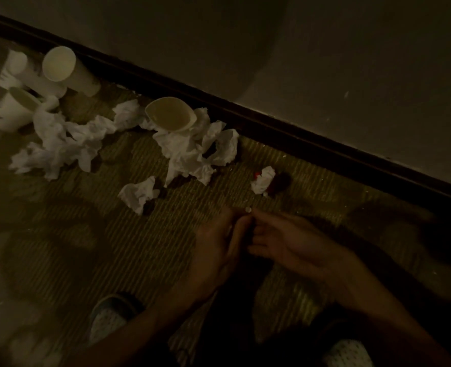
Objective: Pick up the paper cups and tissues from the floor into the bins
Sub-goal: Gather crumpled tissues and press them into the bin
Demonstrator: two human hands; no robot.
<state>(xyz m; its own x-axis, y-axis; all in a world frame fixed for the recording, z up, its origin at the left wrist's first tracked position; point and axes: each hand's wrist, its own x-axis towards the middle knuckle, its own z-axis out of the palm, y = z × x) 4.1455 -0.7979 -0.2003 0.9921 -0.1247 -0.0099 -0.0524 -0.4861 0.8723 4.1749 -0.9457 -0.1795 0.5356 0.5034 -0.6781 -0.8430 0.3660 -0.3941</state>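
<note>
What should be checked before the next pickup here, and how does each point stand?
1. Hands free: left hand and right hand meet at the fingertips by a tiny white speck; held or not, cannot tell.
2. Nearest tissue lies uncovered on the floor: ok.
3. Cups in view by the skirting: ok.
4. Crushed cup lies against the tissue heap; whether it lifts alone, cannot tell.
5. Bin in view: not ok, none shows.
6. Light: not ok, very dim.
</note>
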